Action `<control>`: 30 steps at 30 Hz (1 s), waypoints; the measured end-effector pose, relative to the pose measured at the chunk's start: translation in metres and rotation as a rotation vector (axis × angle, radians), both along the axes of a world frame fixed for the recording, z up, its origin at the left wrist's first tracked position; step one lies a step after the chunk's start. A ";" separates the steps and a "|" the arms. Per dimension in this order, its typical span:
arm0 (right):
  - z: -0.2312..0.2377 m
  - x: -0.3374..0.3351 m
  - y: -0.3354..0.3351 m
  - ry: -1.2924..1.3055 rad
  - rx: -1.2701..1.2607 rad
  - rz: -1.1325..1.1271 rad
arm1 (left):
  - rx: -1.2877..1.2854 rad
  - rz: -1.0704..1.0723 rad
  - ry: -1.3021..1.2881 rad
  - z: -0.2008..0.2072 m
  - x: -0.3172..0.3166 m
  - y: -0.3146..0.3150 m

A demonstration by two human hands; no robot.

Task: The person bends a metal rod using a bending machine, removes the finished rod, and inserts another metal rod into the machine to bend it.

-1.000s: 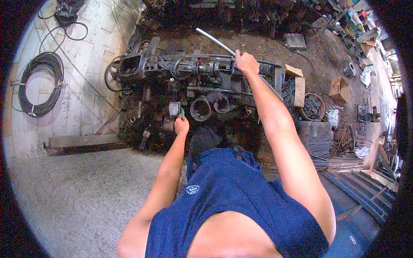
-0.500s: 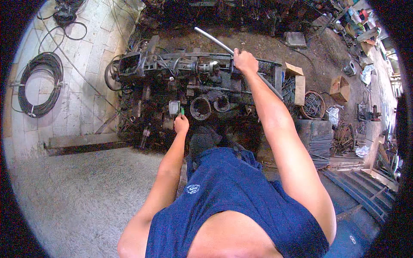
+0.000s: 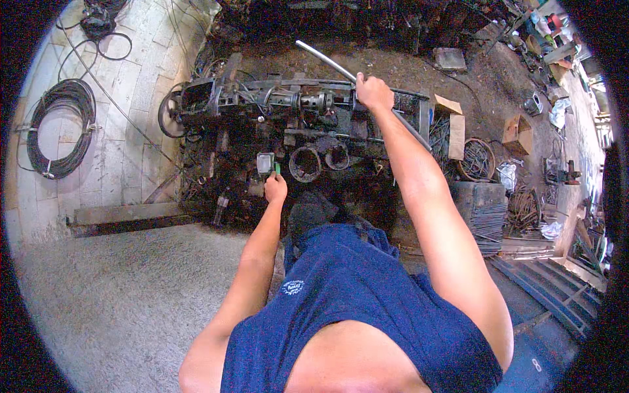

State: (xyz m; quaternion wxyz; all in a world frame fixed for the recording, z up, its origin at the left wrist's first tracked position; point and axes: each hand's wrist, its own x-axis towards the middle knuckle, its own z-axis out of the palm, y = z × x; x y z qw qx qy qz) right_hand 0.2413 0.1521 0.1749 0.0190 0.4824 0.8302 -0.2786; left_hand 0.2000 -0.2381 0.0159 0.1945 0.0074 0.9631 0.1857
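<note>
My right hand [image 3: 375,93] is wrapped round a long, straight metal bar [image 3: 325,60] that slants up to the left above the machine. The bar's dark lower length runs on past my forearm. Below and to the left, my left hand [image 3: 276,188] pinches a small green piece [image 3: 278,169], whose kind is too small to make out. Right beside it sits a small pale rectangular tray [image 3: 265,162]. Between my hands is a long, dark, greasy machine [image 3: 262,98] with a round metal chuck-like part [image 3: 317,103].
Two round, open tins [image 3: 305,164] stand in front of the machine. On the right are cardboard boxes [image 3: 517,135], a basket of rods [image 3: 477,159] and a stack of thin rods [image 3: 488,226]. A coil of black cable [image 3: 61,129] lies on the left; a clear bottle [image 3: 221,208] stands nearer.
The round chuck-like part looks different, its bright face now darker with its shape plainer, as if turned. Both hands keep their places and grips.
</note>
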 end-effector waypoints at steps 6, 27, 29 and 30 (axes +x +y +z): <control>-0.006 -0.002 -0.002 -0.004 0.012 -0.004 | -0.005 -0.019 -0.003 0.002 -0.001 0.002; -0.008 -0.005 -0.005 0.069 0.089 -0.015 | -0.029 0.050 0.059 -0.014 -0.008 -0.001; -0.009 -0.003 -0.004 0.073 0.081 -0.026 | -0.035 0.054 0.039 -0.009 -0.008 0.003; -0.009 -0.002 -0.002 0.070 0.083 -0.030 | -0.041 0.061 0.022 -0.007 -0.008 0.006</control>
